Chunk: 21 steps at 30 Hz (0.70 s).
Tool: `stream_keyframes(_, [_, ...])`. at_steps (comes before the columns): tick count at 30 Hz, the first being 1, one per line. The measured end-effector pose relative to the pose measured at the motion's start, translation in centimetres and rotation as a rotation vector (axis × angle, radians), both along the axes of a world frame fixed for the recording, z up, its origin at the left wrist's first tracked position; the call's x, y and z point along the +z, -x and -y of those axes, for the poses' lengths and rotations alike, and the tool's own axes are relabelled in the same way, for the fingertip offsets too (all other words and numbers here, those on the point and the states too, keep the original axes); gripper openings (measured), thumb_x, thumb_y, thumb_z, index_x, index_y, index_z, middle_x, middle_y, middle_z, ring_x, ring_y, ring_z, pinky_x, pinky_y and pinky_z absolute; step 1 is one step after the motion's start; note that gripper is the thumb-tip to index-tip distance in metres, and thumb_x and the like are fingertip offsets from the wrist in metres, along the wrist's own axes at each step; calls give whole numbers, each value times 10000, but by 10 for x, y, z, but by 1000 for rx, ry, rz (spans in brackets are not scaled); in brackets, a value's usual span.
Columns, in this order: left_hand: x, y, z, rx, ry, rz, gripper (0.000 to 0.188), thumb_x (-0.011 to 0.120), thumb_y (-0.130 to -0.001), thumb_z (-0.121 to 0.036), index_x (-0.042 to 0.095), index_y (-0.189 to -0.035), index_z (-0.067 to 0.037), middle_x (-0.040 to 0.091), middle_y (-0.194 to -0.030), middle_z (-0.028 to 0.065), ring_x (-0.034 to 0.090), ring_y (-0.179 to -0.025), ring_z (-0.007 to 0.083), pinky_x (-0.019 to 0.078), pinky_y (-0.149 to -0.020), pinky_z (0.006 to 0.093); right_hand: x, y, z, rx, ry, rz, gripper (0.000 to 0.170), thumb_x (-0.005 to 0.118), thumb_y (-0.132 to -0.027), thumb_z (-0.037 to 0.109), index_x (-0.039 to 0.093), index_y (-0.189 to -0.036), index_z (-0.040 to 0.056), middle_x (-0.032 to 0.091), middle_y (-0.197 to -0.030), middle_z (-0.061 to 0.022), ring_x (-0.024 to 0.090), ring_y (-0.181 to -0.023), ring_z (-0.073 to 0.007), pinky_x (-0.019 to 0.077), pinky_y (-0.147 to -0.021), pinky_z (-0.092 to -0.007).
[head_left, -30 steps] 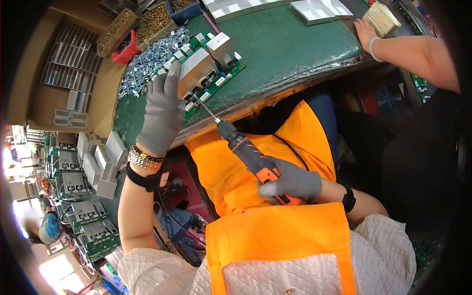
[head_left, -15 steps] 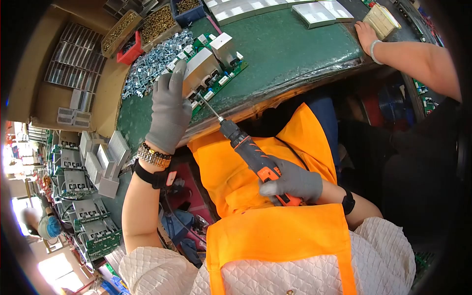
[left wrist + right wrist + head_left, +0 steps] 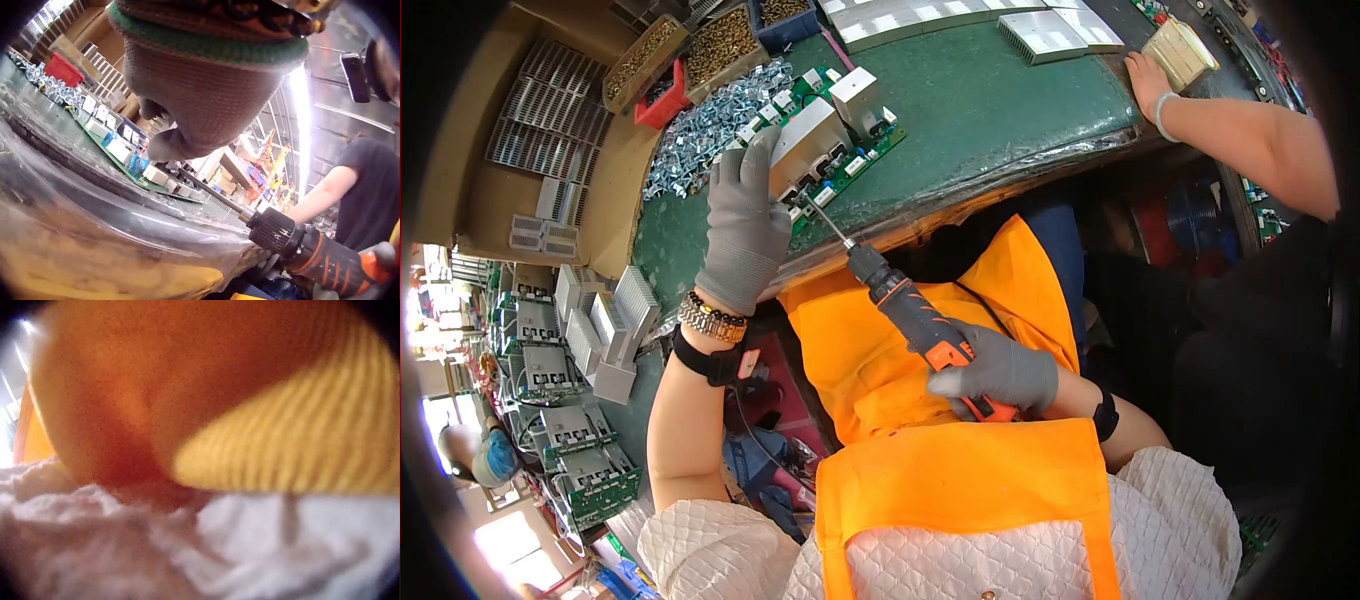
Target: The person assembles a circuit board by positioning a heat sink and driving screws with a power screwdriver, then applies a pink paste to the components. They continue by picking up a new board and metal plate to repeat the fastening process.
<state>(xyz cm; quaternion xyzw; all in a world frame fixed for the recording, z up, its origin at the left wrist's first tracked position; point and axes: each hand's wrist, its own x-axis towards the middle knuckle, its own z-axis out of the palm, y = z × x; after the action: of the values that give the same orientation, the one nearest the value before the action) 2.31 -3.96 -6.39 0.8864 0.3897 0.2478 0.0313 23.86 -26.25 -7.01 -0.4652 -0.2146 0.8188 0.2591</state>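
A green circuit board (image 3: 855, 167) with silver heat sinks (image 3: 808, 142) lies at the near edge of the green bench. My gloved left hand (image 3: 745, 222) grips its left end, fingers along the larger heat sink. In the left wrist view, a fingertip of the left hand (image 3: 200, 94) rests by white and blue parts on the board (image 3: 147, 182). My gloved right hand (image 3: 1005, 372) grips a black and orange power screwdriver (image 3: 905, 308), its bit pointing up-left at the board's near side. The bit's very tip is hard to make out. Only blurred orange and white cloth fills the right wrist view.
Loose metal clips (image 3: 700, 140) lie behind the board, beside a red bin (image 3: 662, 100) and trays of brass parts (image 3: 718, 48). A cardboard box (image 3: 605, 215) and more heat sinks (image 3: 608, 325) are at the left. Another person's hand (image 3: 1145, 85) rests on the bench's right end.
My left hand has shifted slightly right along the board's left end, and its wrist has turned a little. The right hand and screwdriver have barely moved.
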Motion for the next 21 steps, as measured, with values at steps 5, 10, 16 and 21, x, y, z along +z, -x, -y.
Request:
stream_keyframes(5, [0,0,-1,-30,-54,-2,748,573,-657,95,460,-1367,-113,531,-1054,155,521,-1004,371,446,-898,463,-4,-1,-1,23,4,-63,579,713,-794,209,431,-1279,66,566,-780,-35,559,-580,-114,484,-553,-256])
stream_keyframes(10, [2,1,0,-1,-26,-31,766,599,-677,129,446,-1390,-106,537,-1124,152,550,-1008,328,488,-886,405,-3,-1,-1,32,-9,-63,545,707,-786,199,442,-1246,74,571,-776,-31,557,-597,-107,470,-549,-252])
stream_keyframes(16, [3,0,0,-22,-55,-44,762,595,-678,129,447,-1389,-101,536,-1111,157,555,-998,334,492,-874,404,-4,-2,0,20,-14,-101,541,715,-774,215,451,-1224,72,569,-759,-26,550,-586,-101,465,-540,-246])
stream_keyframes(21, [3,4,-3,-35,-39,-54,754,604,-674,101,447,-1388,-82,533,-1112,177,522,-1039,385,457,-914,444,-2,-6,1,-11,-46,-84,453,736,-771,210,485,-1126,82,560,-756,-14,547,-582,-93,456,-529,-239])
